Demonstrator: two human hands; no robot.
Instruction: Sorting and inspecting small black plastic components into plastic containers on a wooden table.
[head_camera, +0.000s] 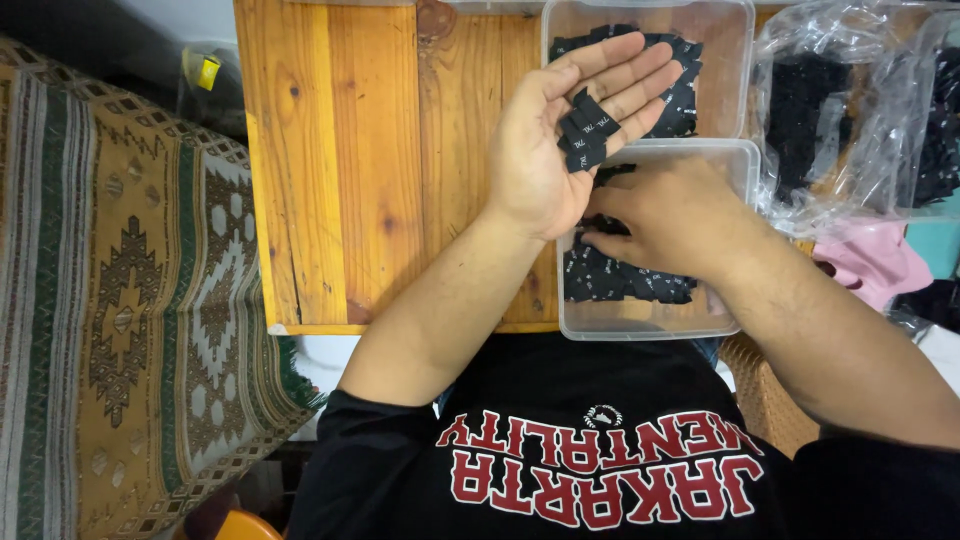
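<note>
Hands (575, 150) over label tubs (655, 310), wooden table (340, 160), patterned rug (120, 300) beside.

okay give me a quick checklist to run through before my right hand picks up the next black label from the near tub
1. Left hand is palm up and level: ok, it lies open above the table.
2. Small stack of black labels sits securely on the left fingers: ok, it rests there, slightly fanned.
3. Right hand is inside the near clear tub: ok, its fingers reach down into the pile.
4. Right fingertips hold only one label: cannot tell, the left hand hides them.
5. Near tub still has labels in it: ok, a dark heap shows.
6. Far clear tub and plastic bags are out of the way: ok.
</note>
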